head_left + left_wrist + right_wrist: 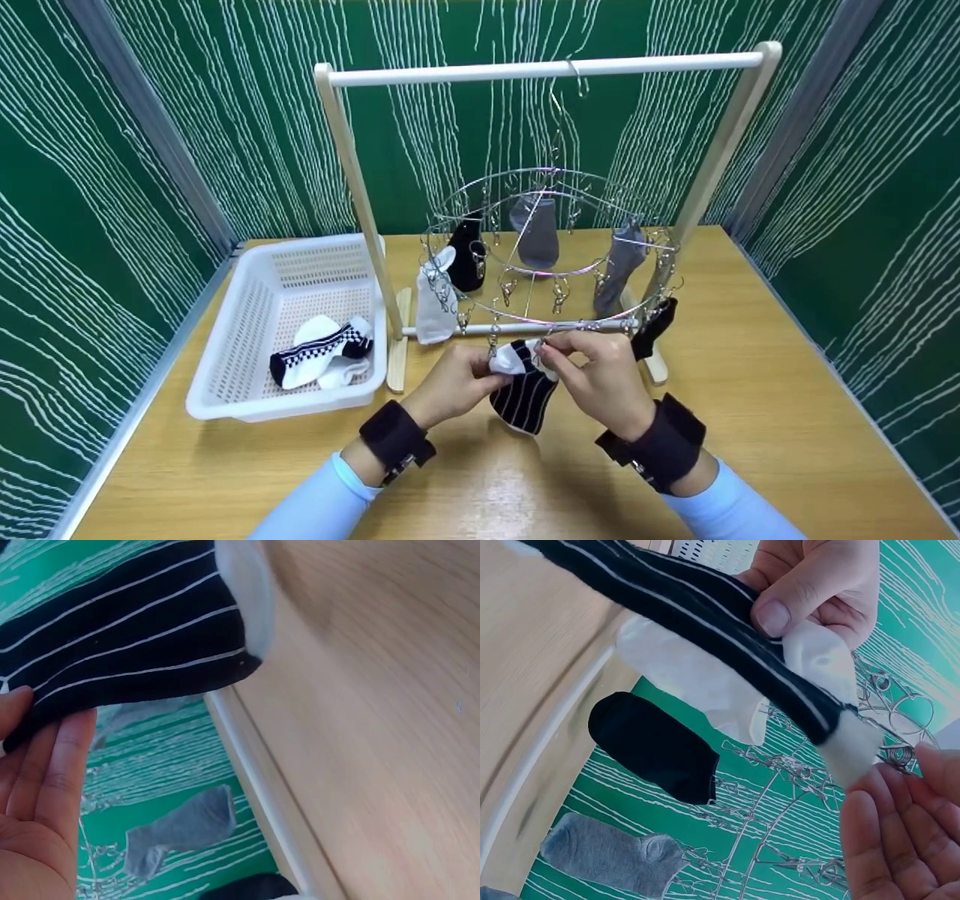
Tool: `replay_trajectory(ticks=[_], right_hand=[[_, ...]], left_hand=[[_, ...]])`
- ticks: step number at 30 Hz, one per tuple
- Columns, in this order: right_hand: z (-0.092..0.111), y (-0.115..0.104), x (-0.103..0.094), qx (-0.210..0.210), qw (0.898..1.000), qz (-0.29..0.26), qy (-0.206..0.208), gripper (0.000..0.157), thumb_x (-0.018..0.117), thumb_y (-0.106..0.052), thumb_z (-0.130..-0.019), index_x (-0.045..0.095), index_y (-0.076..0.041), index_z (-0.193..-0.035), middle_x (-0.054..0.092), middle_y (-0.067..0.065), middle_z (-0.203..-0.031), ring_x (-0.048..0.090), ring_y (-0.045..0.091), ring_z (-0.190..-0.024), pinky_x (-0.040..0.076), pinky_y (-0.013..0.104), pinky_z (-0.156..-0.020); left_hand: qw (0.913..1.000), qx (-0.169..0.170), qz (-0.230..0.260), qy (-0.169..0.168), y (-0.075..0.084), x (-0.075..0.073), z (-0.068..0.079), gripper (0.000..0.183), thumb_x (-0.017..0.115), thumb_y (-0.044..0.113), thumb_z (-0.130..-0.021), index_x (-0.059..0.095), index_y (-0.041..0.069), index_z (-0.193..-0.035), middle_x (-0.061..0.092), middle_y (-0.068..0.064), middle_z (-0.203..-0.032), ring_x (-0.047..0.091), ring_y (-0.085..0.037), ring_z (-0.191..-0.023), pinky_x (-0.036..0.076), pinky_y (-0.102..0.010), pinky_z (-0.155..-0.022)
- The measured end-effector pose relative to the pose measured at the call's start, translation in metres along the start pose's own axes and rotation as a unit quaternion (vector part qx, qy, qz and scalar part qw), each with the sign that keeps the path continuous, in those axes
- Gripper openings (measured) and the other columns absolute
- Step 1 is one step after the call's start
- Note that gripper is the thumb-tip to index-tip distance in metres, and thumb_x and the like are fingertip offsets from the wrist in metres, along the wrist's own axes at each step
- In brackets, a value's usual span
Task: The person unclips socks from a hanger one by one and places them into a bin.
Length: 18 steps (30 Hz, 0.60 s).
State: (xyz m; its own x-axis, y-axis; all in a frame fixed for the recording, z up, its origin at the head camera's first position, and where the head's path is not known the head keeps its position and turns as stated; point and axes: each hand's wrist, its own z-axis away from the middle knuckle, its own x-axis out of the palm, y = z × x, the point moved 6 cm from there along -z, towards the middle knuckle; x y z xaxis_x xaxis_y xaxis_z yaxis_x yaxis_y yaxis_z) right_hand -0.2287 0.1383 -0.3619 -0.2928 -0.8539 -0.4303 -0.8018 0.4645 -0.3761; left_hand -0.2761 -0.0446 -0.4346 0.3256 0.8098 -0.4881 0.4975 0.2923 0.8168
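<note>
A black sock with thin white stripes and white ends (523, 397) hangs between both hands at the front of a round metal clip hanger (517, 319). With thumb and fingers my left hand (457, 382) pinches the sock near its white cuff, its thumb lying on the striped cloth in the right wrist view. My right hand (604, 375) pinches a metal clip (898, 756) at the other corner of the cuff. The sock's striped body (127, 630) stretches away from the left fingers in the left wrist view.
White, black and grey socks (536, 232) hang from the hanger's ring, which hooks onto a wooden rack (517, 71). Left of the rack, a white plastic basket (214, 352) holds several socks. Green walls with white lines enclose the wooden table (787, 420).
</note>
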Motion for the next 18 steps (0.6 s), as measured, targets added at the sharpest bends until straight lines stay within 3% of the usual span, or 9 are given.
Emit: replay_trajectory(ticks=[10,18], right_hand=[[0.000,0.001,-0.003,0.002,1.000,0.021,0.009,0.018,0.086,0.014,-0.080,0.080,-0.002,-0.085,0.080,0.006,-0.076,0.076,0.019,-0.066,0.060,0.025,-0.065],[0.000,0.003,-0.006,0.020,0.999,0.027,-0.001,0.016,0.088,0.010,-0.081,0.080,-0.003,-0.084,0.081,0.003,-0.077,0.078,0.015,-0.068,0.060,0.018,-0.068]], left_hand=[[0.9969,-0.066,-0.040,-0.016,-0.008,-0.011,0.003,0.006,0.077,0.001,-0.095,0.080,-0.001,-0.100,0.082,-0.014,-0.092,0.066,-0.005,-0.074,0.059,-0.021,-0.072],[0.9936,-0.105,-0.040,0.014,-0.010,-0.028,0.008,0.006,0.076,0.002,-0.096,0.080,-0.002,-0.099,0.079,-0.013,-0.093,0.067,-0.010,-0.079,0.061,-0.028,-0.076]])
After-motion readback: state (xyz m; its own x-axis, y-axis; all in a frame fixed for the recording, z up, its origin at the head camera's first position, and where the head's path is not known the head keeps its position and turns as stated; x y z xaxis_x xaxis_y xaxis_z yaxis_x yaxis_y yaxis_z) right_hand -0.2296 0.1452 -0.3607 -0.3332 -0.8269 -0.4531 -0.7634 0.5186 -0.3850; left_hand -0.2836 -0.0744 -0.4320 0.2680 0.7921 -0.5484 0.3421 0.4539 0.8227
